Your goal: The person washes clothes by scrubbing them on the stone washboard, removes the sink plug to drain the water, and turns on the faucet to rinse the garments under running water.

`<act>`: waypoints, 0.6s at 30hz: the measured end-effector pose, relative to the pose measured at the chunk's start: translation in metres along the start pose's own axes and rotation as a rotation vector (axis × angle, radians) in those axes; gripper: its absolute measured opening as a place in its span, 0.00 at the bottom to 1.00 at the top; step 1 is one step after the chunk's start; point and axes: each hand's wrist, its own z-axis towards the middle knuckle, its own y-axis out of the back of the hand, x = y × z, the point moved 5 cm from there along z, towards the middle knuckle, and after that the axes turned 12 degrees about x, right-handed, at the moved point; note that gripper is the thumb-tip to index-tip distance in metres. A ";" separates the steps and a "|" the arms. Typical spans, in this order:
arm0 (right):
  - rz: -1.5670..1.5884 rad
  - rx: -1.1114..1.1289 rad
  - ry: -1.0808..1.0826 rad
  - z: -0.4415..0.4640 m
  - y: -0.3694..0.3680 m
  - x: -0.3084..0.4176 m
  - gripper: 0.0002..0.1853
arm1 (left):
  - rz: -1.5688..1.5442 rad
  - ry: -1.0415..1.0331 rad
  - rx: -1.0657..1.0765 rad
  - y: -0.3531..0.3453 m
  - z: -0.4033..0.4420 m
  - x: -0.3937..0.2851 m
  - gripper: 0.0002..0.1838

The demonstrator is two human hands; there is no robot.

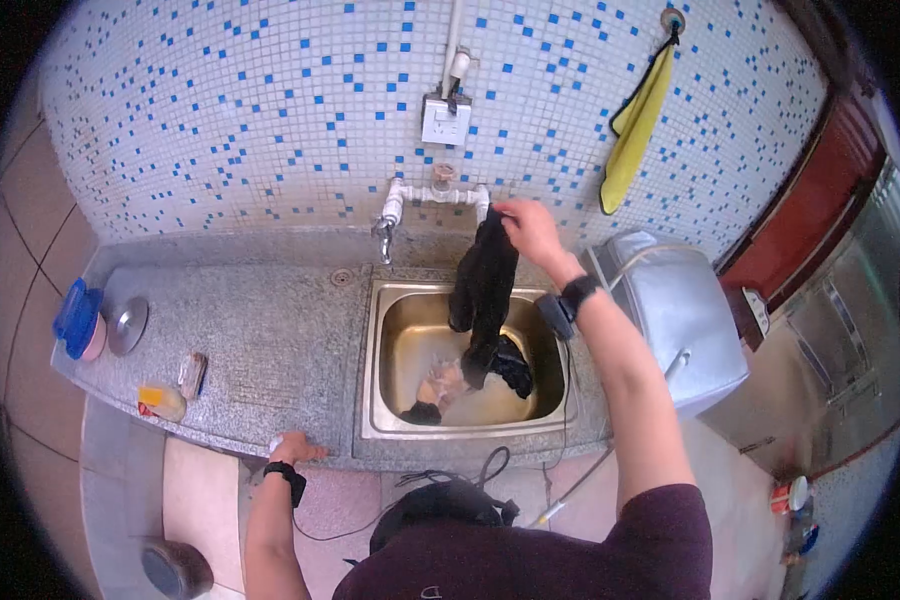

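Observation:
My right hand point(533, 232) is closed on the top of a black cloth point(487, 290), which hangs down into the metal sink point(378, 425) beside the white pipe. Inside the sink lie another dark cloth point(511, 366) at the right and a small dark piece point(422, 413) at the lower left, in cloudy water. My left hand point(295, 449) rests at the front edge of the stone counter point(270, 320), left of the sink; a small white thing shows beside it, and its fingers are too small to make out clearly.
A faucet point(386, 238) stands behind the sink. On the counter's left are a blue brush point(77, 318), a round metal lid point(128, 325), a yellow-capped bottle point(162, 402) and a small block point(193, 374). A covered appliance point(670, 320) stands right; a yellow towel point(637, 135) hangs above.

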 end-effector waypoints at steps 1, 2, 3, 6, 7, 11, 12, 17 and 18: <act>-0.123 0.095 0.111 0.012 -0.007 0.009 0.19 | -0.008 0.004 -0.002 0.001 -0.002 -0.003 0.51; -0.120 0.097 0.121 0.019 -0.012 0.008 0.19 | 0.003 0.022 -0.006 0.002 -0.001 -0.002 0.50; -0.303 0.203 0.154 0.024 -0.023 0.009 0.21 | 0.014 0.042 -0.009 0.003 -0.001 0.000 0.50; -0.529 0.318 0.226 0.037 -0.042 0.006 0.24 | -0.031 0.046 -0.020 -0.001 0.001 0.004 0.49; -0.585 0.445 0.179 0.041 -0.050 -0.001 0.23 | -0.044 0.051 -0.019 -0.003 0.003 0.005 0.49; -0.600 0.552 0.162 0.044 -0.042 -0.004 0.16 | -0.006 0.016 -0.013 -0.004 0.003 0.000 0.50; -0.560 0.538 0.141 0.046 -0.039 -0.005 0.15 | 0.027 0.009 -0.020 -0.004 0.005 -0.001 0.51; -0.604 0.450 0.173 0.041 -0.031 -0.004 0.13 | 0.000 0.057 0.021 -0.001 0.009 -0.003 0.52; -0.538 0.384 0.202 0.038 -0.028 -0.003 0.11 | -0.019 0.062 0.030 -0.004 0.011 -0.001 0.52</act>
